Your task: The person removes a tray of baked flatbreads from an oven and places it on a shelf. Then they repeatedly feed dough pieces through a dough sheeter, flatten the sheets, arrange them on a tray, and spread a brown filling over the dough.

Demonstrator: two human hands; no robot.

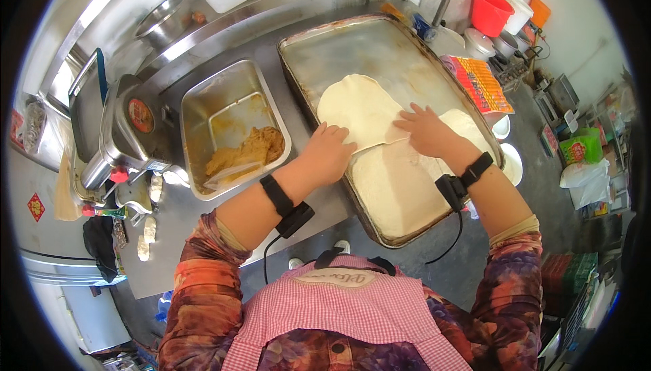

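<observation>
A pale, rounded sheet of dough lies on a large, worn metal baking tray. My left hand is at the sheet's near left edge, its bent fingers and thumb closed on the rim. At the right edge of the same sheet is my right hand, its fingers stretched and spread over the dough. Closer to me, another flat dough piece covers the near end of the tray, partly in shadow. More dough shows beside my right wrist, partly hidden by it.
Left of the tray, a steel pan holds a brown paste. A metal appliance stands farther left. An orange-red packet lies by the tray's right rim. Buckets stand at the far right, below a shelf end.
</observation>
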